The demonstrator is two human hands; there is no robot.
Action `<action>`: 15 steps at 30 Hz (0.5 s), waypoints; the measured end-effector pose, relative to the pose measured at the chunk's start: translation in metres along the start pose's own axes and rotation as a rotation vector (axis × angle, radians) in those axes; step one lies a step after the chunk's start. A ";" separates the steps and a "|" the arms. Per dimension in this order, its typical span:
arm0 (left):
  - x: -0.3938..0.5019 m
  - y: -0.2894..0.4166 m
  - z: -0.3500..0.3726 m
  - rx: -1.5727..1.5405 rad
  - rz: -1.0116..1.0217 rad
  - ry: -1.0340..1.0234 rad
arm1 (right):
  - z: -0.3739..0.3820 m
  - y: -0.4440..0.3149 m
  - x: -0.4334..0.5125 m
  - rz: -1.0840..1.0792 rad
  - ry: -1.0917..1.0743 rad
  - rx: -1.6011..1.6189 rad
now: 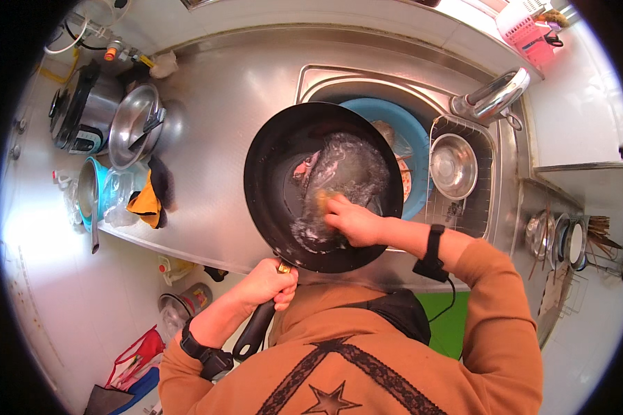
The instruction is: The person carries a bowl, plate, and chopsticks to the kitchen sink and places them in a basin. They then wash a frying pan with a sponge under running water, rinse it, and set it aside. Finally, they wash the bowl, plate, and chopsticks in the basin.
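Observation:
My left hand [276, 284] grips the black handle of a dark wok [275, 207] close to its rim. The wok hangs over the near part of the counter and partly over the sink, tilted somewhat. Inside it lies cloudy, foamy water, with a pinkish piece of something [305, 167] at the water's edge. My right hand [352, 220] is in the wok, closed on a yellowish scrubber [326, 199] pressed to its inner surface; the scrubber is blurred. Behind the wok, a blue plastic basin [419, 140] stands in the sink, holding a patterned dish and chopsticks, partly hidden.
A chrome faucet [490, 98] stands at the sink's back right. Below it, a wire rack [436, 207] holds a metal bowl [452, 166]. At the counter's left are a rice cooker [85, 111], a steel basin [132, 127], a turquoise pot [89, 192] and an orange-black cloth [149, 199].

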State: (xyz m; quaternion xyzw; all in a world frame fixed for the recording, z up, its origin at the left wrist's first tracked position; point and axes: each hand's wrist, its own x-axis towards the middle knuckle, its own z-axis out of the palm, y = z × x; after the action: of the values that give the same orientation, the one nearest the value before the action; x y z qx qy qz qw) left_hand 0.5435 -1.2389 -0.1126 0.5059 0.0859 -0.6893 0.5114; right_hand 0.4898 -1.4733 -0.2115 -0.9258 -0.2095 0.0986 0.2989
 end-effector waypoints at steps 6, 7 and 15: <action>0.001 -0.004 -0.004 0.043 0.006 0.008 | -0.009 -0.011 0.091 -0.213 0.237 0.275; 0.002 -0.004 -0.004 0.053 0.001 0.011 | -0.018 0.001 0.102 -0.244 0.225 0.037; 0.001 -0.005 -0.002 0.042 0.041 0.021 | -0.027 0.059 0.084 0.256 0.492 -0.311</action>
State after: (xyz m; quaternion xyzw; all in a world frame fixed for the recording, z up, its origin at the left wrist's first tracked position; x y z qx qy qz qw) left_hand 0.5409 -1.2357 -0.1163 0.5252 0.0664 -0.6752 0.5137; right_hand 0.5928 -1.4927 -0.2291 -0.9753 -0.0253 -0.1245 0.1808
